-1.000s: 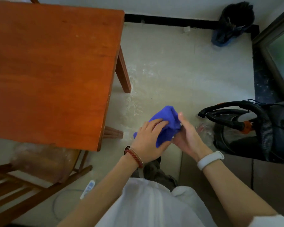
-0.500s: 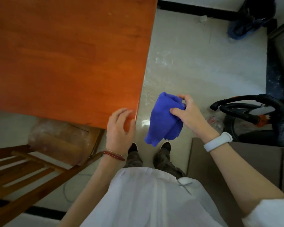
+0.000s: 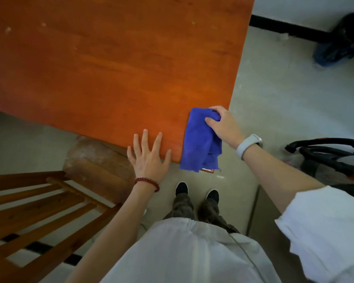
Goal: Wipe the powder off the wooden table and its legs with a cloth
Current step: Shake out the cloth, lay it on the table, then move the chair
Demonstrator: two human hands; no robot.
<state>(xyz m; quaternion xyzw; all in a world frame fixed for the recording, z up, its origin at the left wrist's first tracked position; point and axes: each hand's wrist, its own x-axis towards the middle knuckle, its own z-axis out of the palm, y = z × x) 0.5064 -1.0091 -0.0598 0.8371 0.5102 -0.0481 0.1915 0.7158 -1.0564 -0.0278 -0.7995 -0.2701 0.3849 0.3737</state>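
Cloth (image 3: pixel 198 139) hangs from right hand (image 3: pixel 225 125) over table (image 3: pixel 110 68) corner.

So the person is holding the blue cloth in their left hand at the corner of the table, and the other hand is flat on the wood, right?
Not quite. The head view shows the blue cloth gripped by the right hand, the one with the white wristband, at the corner of the wooden table. It is the left hand, with the red bracelet, that lies flat on the wood with its fingers spread.
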